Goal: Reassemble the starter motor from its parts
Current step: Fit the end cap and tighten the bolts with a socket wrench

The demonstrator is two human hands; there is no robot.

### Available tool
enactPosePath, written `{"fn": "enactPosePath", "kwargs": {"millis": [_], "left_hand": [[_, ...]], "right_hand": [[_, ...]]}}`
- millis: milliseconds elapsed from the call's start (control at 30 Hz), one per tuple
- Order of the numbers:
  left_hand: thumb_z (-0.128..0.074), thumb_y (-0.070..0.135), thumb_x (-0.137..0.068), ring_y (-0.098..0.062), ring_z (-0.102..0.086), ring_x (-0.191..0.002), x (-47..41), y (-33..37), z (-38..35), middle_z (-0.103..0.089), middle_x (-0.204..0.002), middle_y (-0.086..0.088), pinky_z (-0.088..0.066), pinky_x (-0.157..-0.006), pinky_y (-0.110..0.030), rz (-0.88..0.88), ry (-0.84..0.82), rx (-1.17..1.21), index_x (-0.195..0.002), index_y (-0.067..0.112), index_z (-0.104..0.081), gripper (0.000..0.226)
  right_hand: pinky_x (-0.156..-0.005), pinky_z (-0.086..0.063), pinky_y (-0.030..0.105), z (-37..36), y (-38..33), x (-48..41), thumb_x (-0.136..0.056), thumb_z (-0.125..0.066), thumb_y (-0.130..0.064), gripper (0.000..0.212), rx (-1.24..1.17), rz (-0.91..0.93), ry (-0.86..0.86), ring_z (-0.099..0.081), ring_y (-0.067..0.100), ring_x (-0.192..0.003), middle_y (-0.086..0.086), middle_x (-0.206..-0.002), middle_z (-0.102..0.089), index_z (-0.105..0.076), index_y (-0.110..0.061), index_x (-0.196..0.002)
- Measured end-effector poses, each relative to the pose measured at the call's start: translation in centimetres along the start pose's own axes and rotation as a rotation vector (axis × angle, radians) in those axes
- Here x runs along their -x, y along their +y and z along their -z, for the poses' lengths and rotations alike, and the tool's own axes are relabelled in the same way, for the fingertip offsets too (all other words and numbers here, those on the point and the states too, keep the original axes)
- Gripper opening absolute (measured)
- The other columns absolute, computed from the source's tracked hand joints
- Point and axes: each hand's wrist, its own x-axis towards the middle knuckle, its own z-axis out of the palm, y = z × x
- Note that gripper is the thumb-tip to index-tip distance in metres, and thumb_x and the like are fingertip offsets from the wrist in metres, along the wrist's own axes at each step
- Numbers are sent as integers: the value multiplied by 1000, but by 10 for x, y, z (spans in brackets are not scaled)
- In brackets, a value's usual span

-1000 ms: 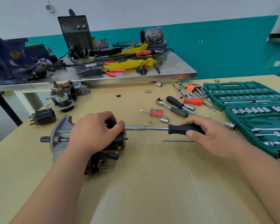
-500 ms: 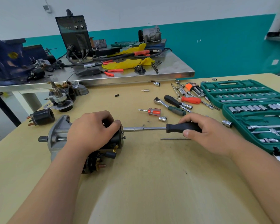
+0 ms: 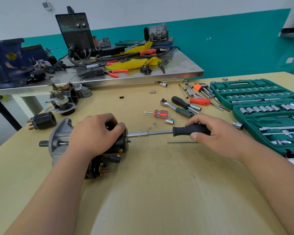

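Starter motor [image 3: 58,139] on its side on the wooden table [image 3: 151,192], left of centre. Left hand [image 3: 93,134] wrapped over its black body. Right hand [image 3: 217,134] curled round the nut driver [image 3: 185,130] handle, shaft tip on the motor's end cap.

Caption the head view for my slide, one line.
Left hand steadies the starter motor while the right hand holds a black-handled socket driver against its end plate.

Left hand [image 3: 93,133]: palm down, clasping motor [image 3: 58,139].
Right hand [image 3: 215,134]: curled round driver [image 3: 185,130], thumb apparently beneath.
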Motion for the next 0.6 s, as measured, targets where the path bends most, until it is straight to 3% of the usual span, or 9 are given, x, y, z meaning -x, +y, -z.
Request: {"fn": "enactPosePath", "kwargs": {"millis": [100, 167, 300, 400, 433, 500, 600], "left_hand": [[-47, 60, -78, -6, -56, -63, 0, 0, 0, -62, -66, 13, -37, -50, -21, -10, 0, 1, -74, 35, -61, 29], [-48, 60, -78, -7, -56, -63, 0, 0, 1, -62, -66, 13, -37, -50, -21, -13, 2, 1, -74, 34, -61, 29], [-43, 65, -76, -10, -58, -67, 1, 1, 1, -62, -68, 13, -40, -52, -23, -30, -3, 5, -76, 34, -61, 36], [-36, 80, -69, -8, -58, -72, 2, -1, 4, -62, -76, 17, -47, -57, -26, -99, -64, -21, -88, 38, -58, 52], [-36, 85, -65, -7, -58, -75, 2, 0, 7, -60, -81, 20, -47, -59, -25, -133, -105, -35, -94, 41, -56, 56], [-42, 89, -59, -4, -54, -82, 3, 4, 9, -56, -88, 24, -43, -62, -24, -191, -182, -90, -103, 48, -51, 60], [-49, 82, -59, 0, -53, -83, 5, 8, 7, -58, -88, 25, -39, -63, -23, -223, -204, -134, -97, 47, -52, 51]], "right_hand": [[-57, -38, 6, -1, 1, -1, -91, -62, -28, 22, -48, -42, 5, -55, -8, -74, -26, -85, -60, -54, -48, -97], [-53, -38, 5, -4, 1, -3, -94, -59, -25, 15, -136, -77, -31, -55, -4, -58, -25, -76, -65, -53, -38, -98], [-40, -35, 19, -9, -3, -11, -99, -50, -27, 12, -319, -171, -42, -41, 10, -40, -1, -74, -72, -60, -27, -93], [-40, -34, 22, -10, -3, -15, -96, -54, -36, 11, -392, -254, -78, -38, 11, -42, -4, -64, -68, -61, -28, -92], [-44, -35, 24, -8, -1, -15, -90, -61, -31, 9, -476, -255, -102, -39, 13, -46, -5, -60, -62, -59, -25, -97], [-52, -40, 30, -1, 7, -11, -80, -64, -17, 28, -595, -227, -134, -44, 16, -53, 1, -61, -55, -55, -19, -106], [-53, -46, 28, 4, 12, -8, -94, -57, -17, 13, -447, -233, -102, -54, 16, -53, 4, -64, -61, -59, -26, -104]]}}
